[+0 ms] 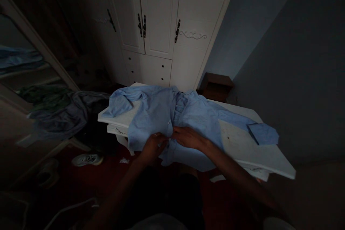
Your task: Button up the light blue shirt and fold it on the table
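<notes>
A light blue button-up shirt lies face up across a white table, its sleeves spread out to both sides. Its lower hem hangs over the table's near edge. At the front opening, low on the shirt, my left hand pinches the fabric edge. My right hand grips the other edge of the opening, its fingertips meeting those of the left. Above the hands a small pale button shows on the placket. Whatever lies between the fingertips is too small and dark to make out.
Behind the table stands a white wardrobe with dark handles. A small brown cabinet is by the wall. Piled clothes are at the left, below a mirror. A sneaker lies on the red floor.
</notes>
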Demonstrator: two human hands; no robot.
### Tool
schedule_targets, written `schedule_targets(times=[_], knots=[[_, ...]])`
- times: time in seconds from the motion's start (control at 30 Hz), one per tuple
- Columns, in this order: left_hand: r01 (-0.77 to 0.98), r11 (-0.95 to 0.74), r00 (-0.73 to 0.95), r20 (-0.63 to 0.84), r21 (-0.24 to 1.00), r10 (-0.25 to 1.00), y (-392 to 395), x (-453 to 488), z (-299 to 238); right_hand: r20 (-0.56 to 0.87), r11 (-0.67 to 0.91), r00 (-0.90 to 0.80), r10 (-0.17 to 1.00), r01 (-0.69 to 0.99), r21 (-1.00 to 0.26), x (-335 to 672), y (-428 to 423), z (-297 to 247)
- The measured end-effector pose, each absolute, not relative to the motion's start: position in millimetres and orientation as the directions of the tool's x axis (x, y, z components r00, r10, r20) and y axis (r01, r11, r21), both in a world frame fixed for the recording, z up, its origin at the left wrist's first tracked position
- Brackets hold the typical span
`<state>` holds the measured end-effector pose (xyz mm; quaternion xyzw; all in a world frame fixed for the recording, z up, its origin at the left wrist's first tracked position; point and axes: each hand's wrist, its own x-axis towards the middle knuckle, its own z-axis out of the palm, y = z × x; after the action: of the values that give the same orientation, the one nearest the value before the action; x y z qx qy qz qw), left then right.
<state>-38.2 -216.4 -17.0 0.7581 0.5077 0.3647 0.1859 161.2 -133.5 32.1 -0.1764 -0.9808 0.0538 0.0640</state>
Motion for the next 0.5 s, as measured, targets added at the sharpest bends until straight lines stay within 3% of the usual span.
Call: schedule_targets(times=[0.1, 0.2, 0.33, 0.5], knots=[[0.723, -0.406, 0.203, 0.390, 0.560, 0.898, -212, -32, -20, 0.077, 0.928, -0.925, 0.373, 0.371, -0.037, 163, -137, 31], [0.758, -0.385, 0.204, 0.369, 0.527, 0.907, -208, -30, -21, 0.065, 0.932, -0.930, 0.362, 0.360, -0.042, 168, -142, 30], [0.747, -0.336, 0.179, 0.315, 0.573, 0.932, -204, -32, -16, 0.140, 0.948, -0.938, 0.316, 0.306, -0.091, 174, -144, 26], [0.647, -0.379, 0.200, 0.333, 0.662, 0.922, -199, -32, -10, 0.228, 0.953, -0.927, 0.298, 0.302, -0.016, 174, -143, 21]])
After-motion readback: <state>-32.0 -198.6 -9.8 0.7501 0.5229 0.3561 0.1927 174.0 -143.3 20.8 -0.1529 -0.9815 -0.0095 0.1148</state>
